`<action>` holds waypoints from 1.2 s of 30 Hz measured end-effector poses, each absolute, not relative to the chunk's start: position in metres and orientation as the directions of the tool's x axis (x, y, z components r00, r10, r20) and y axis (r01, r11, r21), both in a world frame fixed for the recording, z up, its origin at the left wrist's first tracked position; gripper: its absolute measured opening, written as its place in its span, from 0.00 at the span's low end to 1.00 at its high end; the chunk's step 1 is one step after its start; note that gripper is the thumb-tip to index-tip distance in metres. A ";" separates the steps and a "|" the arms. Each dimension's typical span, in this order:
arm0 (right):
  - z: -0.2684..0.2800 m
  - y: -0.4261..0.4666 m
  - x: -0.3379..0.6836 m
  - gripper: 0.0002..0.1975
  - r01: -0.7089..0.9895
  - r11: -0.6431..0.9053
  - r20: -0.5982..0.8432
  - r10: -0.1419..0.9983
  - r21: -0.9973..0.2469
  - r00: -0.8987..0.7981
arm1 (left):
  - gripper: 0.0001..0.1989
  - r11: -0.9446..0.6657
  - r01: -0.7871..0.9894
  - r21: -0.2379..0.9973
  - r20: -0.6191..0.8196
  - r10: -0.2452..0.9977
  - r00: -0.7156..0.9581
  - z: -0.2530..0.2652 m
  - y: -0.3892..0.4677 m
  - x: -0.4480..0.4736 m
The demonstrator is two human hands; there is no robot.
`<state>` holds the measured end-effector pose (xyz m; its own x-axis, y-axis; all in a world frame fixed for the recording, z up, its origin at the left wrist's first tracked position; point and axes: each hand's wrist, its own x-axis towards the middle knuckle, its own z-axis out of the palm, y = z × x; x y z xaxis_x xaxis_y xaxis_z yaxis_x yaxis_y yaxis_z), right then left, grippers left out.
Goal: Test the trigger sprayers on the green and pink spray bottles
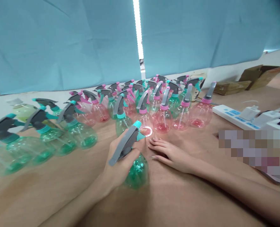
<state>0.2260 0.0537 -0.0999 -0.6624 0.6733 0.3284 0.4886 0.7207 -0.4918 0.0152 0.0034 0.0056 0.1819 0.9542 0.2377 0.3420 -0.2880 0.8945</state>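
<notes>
My left hand [119, 164] is wrapped round the neck of a green spray bottle [138, 171] with a grey trigger head and a turquoise nozzle. To its right, my right hand [171, 154] lies palm down on the table with its fingers stretched out and holds nothing. Just beyond the fingertips stand pink spray bottles, among them one with a pink collar [163, 123]. Another green spray bottle [123, 121] stands right behind my left hand, partly hidden by it.
Many more spray bottles fill the back of the table, with a row of green ones [83, 135] at left. At right lie a white power strip [234, 116] with plugs and a blurred-out flat object [260, 154]. Cardboard boxes [260, 77] sit farther back, near a blue curtain [59, 41].
</notes>
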 end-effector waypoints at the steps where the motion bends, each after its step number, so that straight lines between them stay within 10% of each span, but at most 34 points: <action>1: -0.100 0.054 0.226 0.24 0.484 0.722 0.334 0.672 -0.495 -0.661 | 0.17 -0.297 0.349 0.889 0.248 0.952 0.180 0.005 0.004 0.015; 36: -0.094 0.056 0.232 0.23 0.473 0.736 0.314 0.651 -0.485 -0.692 | 0.13 -0.294 0.260 0.920 0.263 0.953 0.148 0.007 0.005 0.019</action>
<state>0.2322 0.0559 -0.0937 -0.6915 0.6507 0.3136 0.4728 0.7360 -0.4845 0.0193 0.0046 0.0066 0.1481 0.9534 0.2629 0.2599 -0.2940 0.9198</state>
